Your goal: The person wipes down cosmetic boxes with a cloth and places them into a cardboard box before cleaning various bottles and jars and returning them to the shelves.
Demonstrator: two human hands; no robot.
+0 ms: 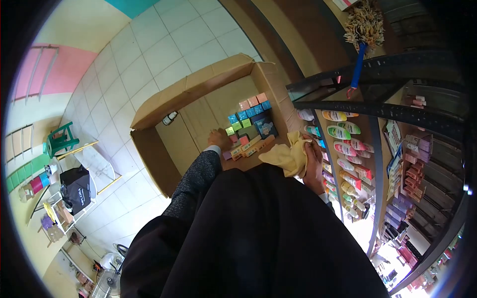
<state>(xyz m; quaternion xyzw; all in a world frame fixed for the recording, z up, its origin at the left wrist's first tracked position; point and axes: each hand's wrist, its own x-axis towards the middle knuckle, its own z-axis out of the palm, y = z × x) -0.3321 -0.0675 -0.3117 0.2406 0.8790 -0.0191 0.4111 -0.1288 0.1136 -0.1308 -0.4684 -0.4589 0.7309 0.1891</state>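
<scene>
My left hand reaches down into a large cardboard box, right beside rows of small cartons. Its fingers are small and partly hidden here, so I cannot tell whether they grip anything. Closest to it are green cartons and a few pink and purple ones. My right hand is closed on a crumpled yellow cloth over the box's near right corner. Orange-and-white long cartons lie below the rows. Blue cartons, peach cartons and a larger dark blue pack sit towards the right wall.
A small dark bottle with a white label lies at the box's far left. On the right, a shelf rack carries several rows of bottles. A blue-handled duster rests on top. Leftward stand a green stool and a black bag.
</scene>
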